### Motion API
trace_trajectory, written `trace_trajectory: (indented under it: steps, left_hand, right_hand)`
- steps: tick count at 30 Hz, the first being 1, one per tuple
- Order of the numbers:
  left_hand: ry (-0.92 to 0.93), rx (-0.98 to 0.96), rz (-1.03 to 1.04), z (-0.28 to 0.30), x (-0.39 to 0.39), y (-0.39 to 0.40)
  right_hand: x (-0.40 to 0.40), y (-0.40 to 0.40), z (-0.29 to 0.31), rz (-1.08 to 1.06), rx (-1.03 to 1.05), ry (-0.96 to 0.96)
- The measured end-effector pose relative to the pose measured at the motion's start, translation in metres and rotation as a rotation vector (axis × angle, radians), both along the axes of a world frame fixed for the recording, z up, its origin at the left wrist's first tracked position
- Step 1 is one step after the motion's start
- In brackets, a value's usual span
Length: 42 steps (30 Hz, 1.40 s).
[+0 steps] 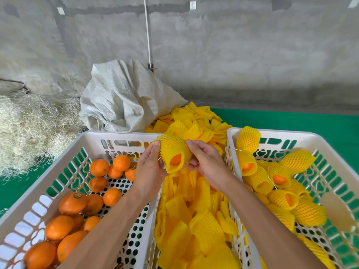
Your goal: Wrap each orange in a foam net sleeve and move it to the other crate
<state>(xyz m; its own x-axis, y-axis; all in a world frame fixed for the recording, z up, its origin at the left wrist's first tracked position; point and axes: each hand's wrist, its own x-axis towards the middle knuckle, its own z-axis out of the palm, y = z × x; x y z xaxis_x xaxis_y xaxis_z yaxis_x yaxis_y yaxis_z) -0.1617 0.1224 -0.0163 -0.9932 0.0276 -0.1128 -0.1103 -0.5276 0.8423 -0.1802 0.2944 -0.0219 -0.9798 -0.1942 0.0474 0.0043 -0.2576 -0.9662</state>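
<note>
Both the left hand (pixel 148 167) and the right hand (pixel 206 162) pinch a yellow foam sleeve (pixel 172 152) (an orange (pixel 175 159) peeks out) between the two crates, above loose sleeves (pixel 194 220).

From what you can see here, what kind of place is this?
Probably a simple fruit packing shed: bare concrete wall, white crate of loose oranges, a heap of yellow foam net sleeves, straw pile and a woven sack.

Two bare forearms reach in from below; the left hand (pixel 148 167) and right hand (pixel 206 164) wear nothing.
</note>
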Motion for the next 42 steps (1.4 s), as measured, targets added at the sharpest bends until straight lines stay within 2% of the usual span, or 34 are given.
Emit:
trace_trajectory:
  steps: [3, 11, 17, 19, 23, 28, 30, 32, 35, 37, 39, 42]
  left_hand:
    - [-0.011, -0.017, -0.004, 0.002, 0.000, 0.002]
    - [0.017, -0.023, -0.033, 0.000, 0.000, 0.000]
    - [0.066, -0.001, -0.028, -0.003, -0.002, 0.000]
    - [0.079, 0.012, -0.019, -0.004, -0.003, -0.002]
    - [0.133, -0.060, -0.065, -0.009, -0.001, -0.001]
    - [0.200, -0.207, -0.116, -0.007, 0.006, 0.010]
    - [0.252, -0.316, -0.083, -0.008, 0.008, 0.012]
    - [0.321, -0.445, -0.078, -0.009, 0.009, 0.014]
    - [0.330, -0.513, -0.086, -0.009, 0.012, 0.015]
    - [0.333, -0.559, -0.084, -0.008, 0.013, 0.016]
    - [0.350, -0.599, -0.086, -0.008, 0.013, 0.016]
    - [0.354, -0.615, -0.087, -0.008, 0.014, 0.017]
  right_hand:
    - [-0.001, 0.001, 0.001, -0.025, -0.063, -0.024]
    - [0.001, -0.003, -0.004, -0.105, -0.039, -0.036]
    - [0.004, -0.004, 0.003, -0.245, 0.089, -0.002]
    - [0.006, -0.006, 0.005, -0.228, 0.125, 0.044]
    - [0.013, -0.014, 0.000, -0.176, 0.376, 0.164]
    - [0.012, -0.010, 0.000, -0.365, 0.415, 0.251]
    - [0.010, -0.001, 0.007, -0.543, 0.574, 0.298]
    - [0.005, 0.015, 0.012, -0.764, 0.750, 0.426]
    - [-0.001, 0.050, 0.018, -1.064, 1.133, 0.544]
    - [-0.004, 0.068, 0.017, -1.144, 1.283, 0.449]
    - [-0.006, 0.077, 0.013, -1.151, 1.347, 0.349]
    - [-0.006, 0.080, 0.009, -1.121, 1.409, 0.303]
